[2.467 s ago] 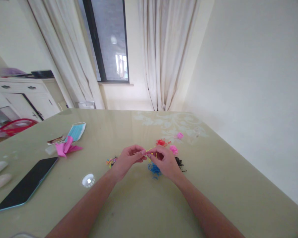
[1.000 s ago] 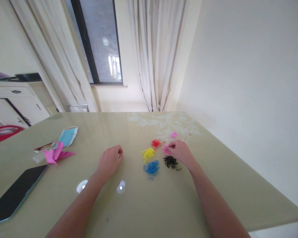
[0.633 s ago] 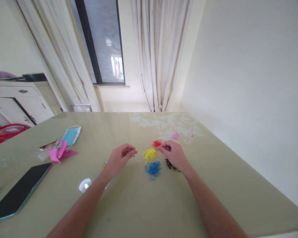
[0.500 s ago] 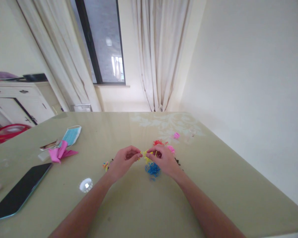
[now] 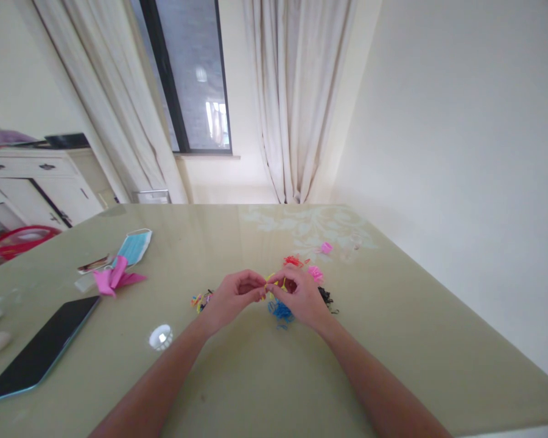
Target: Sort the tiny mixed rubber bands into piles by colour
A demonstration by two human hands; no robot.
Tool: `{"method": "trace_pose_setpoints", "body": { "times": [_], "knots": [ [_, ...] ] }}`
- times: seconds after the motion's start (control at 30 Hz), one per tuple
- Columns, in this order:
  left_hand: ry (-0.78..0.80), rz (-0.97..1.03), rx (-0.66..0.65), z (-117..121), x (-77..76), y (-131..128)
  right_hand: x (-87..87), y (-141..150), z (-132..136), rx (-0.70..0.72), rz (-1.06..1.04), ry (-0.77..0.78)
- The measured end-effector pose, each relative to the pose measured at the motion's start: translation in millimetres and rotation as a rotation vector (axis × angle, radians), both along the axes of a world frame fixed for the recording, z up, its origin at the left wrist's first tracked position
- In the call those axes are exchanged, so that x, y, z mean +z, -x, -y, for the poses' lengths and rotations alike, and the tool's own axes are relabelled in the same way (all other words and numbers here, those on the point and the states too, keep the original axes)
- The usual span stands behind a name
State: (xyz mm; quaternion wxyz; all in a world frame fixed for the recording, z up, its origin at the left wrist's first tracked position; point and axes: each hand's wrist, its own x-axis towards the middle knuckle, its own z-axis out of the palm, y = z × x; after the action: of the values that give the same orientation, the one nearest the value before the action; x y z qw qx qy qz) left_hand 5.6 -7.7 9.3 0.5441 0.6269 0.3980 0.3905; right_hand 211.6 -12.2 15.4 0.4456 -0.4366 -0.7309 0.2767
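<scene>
My left hand [image 5: 235,298] is closed in a pinch, its fingertips meeting those of my right hand [image 5: 300,299] above the table. Between them is a thin yellow rubber band [image 5: 263,296], mostly hidden by the fingers. More yellow bands [image 5: 271,279] show behind the fingertips. A pile of small blue rubber bands [image 5: 281,311] lies just below my right hand. Red bands [image 5: 293,260], pink bands [image 5: 315,274] and black bands [image 5: 325,296] surround that hand on its far and right sides. Beside my left wrist is a small mixed-colour heap of bands [image 5: 201,300].
On the pale green table [image 5: 256,383] are a dark-screened tablet [image 5: 41,347], a pink folded-paper piece [image 5: 115,278], a blue face mask [image 5: 134,247] and a shiny round white object [image 5: 161,337]. A small pink item [image 5: 326,247] lies farther back. The wall [image 5: 466,164] borders the right.
My hands have come together, closing the small gap between their fingertips. The camera view has shifted slightly, and more of the black bands shows.
</scene>
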Motion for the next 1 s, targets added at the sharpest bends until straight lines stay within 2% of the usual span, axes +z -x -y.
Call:
{"method": "trace_pose_setpoints", "body": {
  "times": [0.07, 0.27, 0.37, 0.57, 0.63, 0.7, 0.87, 1.0],
  "knots": [
    [-0.004, 0.019, 0.004, -1, -0.9, 1, 3.3, -4, -2, -0.02, -0.073, 0.008],
    [-0.053, -0.077, 0.071, -1, 1.6, 5, 20.7, -22, -1, 0.033, -0.523, 0.148],
    [-0.037, -0.106, 0.101, 0, 3.5, 6, 27.6, -22, 5, 0.05, -0.575, 0.111],
    [-0.001, -0.095, 0.137, -2, 2.9, 6, 30.7, -16, 11, 0.036, -0.533, 0.035],
    [-0.034, -0.127, 0.167, -3, 1.9, 6, 27.5, -17, 7, 0.019, -0.488, 0.045],
    [-0.084, -0.166, 0.199, -6, 0.5, 6, 21.1, -21, 0, -0.014, -0.353, 0.026],
    [-0.111, -0.145, 0.215, -9, -3.8, 7, -5.8, -23, -24, -0.135, 0.217, -0.054],
    [-0.081, -0.115, 0.191, -9, -4.9, 5, -21.5, -15, -36, -0.163, 0.385, -0.043]
  ]
}}
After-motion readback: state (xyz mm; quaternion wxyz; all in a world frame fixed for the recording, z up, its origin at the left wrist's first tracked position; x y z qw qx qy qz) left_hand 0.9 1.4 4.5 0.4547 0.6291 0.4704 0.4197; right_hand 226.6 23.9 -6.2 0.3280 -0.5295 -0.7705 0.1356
